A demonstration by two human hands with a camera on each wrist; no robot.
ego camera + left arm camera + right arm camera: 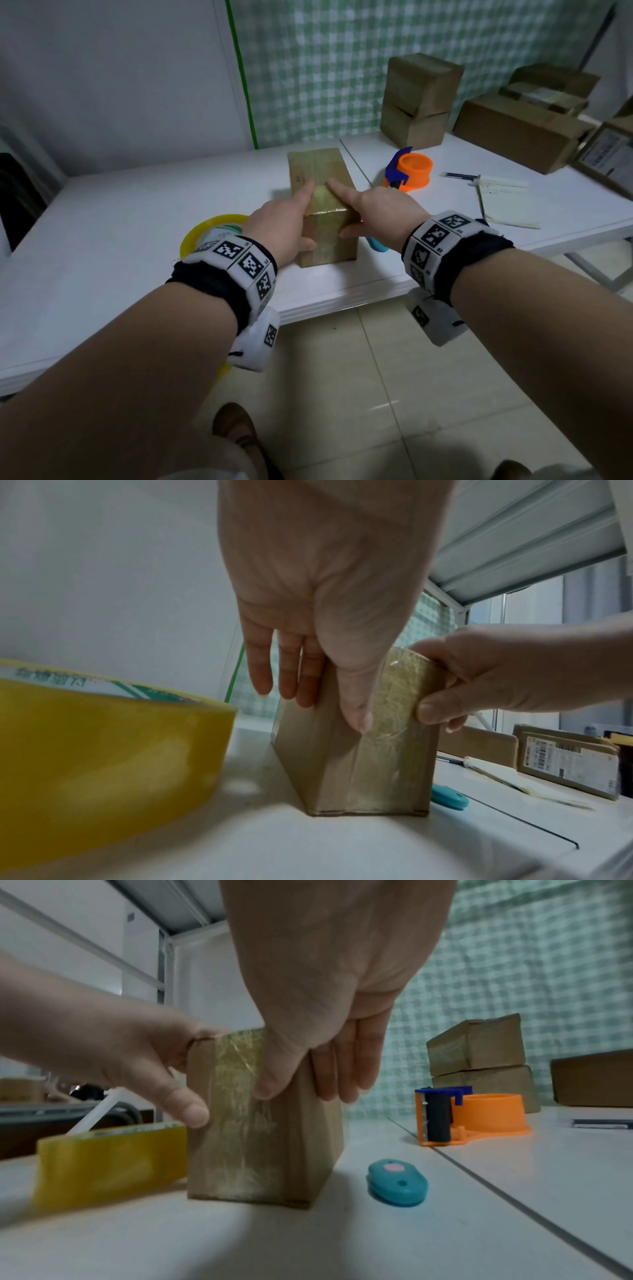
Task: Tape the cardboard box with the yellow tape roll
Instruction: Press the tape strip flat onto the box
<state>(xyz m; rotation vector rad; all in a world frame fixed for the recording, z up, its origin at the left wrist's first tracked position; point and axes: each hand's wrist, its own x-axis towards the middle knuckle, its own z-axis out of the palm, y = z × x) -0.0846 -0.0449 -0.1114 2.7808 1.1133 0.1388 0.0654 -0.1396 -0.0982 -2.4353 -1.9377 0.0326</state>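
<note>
A small cardboard box (pixel 322 164) stands on the white table (pixel 137 212), with a glossy strip of tape (pixel 323 204) running over its top and down its near face (pixel 387 764). My left hand (pixel 301 214) lies over the box's near left corner: index finger straight on top, thumb on the near face, the other fingers straight down the left side (pixel 322 707). My right hand (pixel 356 209) mirrors it on the right corner (pixel 303 1093), thumb on the tape. The yellow tape roll (pixel 205 236) lies flat just left of the box (pixel 103 764), untouched.
An orange tape dispenser (pixel 411 171) sits right of the box, a teal cutter (pixel 397 1183) close to its near right corner. A notepad (pixel 507 205) and pen (pixel 459 175) lie further right. Several cardboard boxes (pixel 421 99) are stacked at the back right. The table's edge is near my wrists.
</note>
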